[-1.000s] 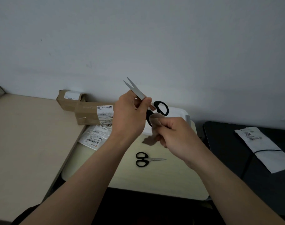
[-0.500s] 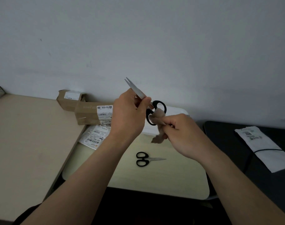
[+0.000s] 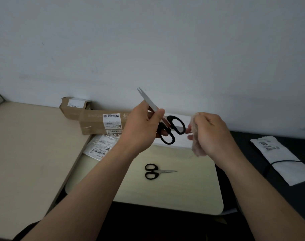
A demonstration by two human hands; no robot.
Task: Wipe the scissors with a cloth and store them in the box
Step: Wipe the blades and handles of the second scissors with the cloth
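Note:
My left hand grips a pair of black-handled scissors by the blades, tips pointing up and left, handles hanging to the right. My right hand holds a small pinkish-beige cloth bunched in its fingers, a short gap to the right of the scissor handles. A white box lies flat behind the hands, mostly hidden by them. A second, smaller pair of black scissors lies on the small pale table, blades pointing right.
Two brown cardboard cartons with labels lie at the back left by the wall, above labelled plastic bags. A beige desk is at left. A dark surface at right carries a white pouch and a black cable.
My right hand with the cloth has moved right, off the scissor handles, leaving a gap. The left hand keeps the scissors in about the same place.

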